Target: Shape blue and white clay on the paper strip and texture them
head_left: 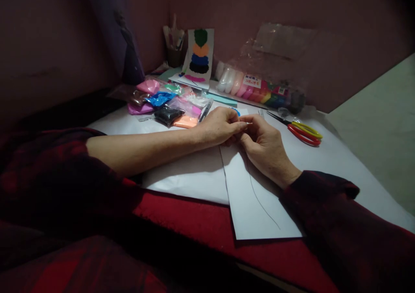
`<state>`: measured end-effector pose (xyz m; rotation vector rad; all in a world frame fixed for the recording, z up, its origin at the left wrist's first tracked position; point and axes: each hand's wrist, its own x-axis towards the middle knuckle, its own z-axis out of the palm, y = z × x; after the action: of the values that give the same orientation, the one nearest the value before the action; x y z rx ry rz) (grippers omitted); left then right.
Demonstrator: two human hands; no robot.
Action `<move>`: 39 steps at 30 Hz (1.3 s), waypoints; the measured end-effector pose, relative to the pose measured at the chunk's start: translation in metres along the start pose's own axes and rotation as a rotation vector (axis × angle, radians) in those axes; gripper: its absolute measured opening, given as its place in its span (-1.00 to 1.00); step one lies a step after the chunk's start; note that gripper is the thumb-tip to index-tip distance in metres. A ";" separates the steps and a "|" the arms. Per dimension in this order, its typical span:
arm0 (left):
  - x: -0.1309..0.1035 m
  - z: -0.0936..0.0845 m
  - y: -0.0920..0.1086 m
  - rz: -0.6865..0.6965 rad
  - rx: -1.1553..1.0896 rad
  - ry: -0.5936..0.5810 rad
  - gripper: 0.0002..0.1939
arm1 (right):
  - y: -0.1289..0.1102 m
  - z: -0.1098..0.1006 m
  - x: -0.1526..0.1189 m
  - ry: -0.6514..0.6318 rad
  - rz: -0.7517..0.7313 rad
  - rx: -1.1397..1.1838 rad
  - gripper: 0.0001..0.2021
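My left hand [218,125] and my right hand [264,144] meet over a white sheet of paper [246,215]. The fingers of both hands are curled and pressed together at the tips. Whatever lies between them is hidden or too small to make out. A thin dark curved line runs down the paper below my right hand. Just beyond the fingertips, a bit of blue clay [237,111] shows on the sheet. A dark pen or tool [205,110] lies beside my left hand.
Clear packets of coloured clay, including a black packet [168,115], lie at left. Scissors [303,132] with red and yellow handles rest at right. Behind stand a painted card [200,62], a long bag of coloured clay [256,87] and a cup of tools [174,55].
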<state>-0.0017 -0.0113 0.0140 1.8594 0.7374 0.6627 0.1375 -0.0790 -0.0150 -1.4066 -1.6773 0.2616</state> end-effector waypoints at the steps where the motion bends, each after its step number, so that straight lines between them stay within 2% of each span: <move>1: 0.000 0.000 0.000 0.002 0.002 0.001 -0.75 | 0.000 0.000 0.000 0.000 -0.001 0.003 -0.71; 39: -0.002 -0.001 0.002 0.001 0.000 0.001 -0.76 | 0.001 0.001 0.000 -0.010 0.009 0.023 -0.70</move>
<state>-0.0031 -0.0126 0.0155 1.8592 0.7374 0.6646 0.1376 -0.0780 -0.0159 -1.3986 -1.6717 0.2925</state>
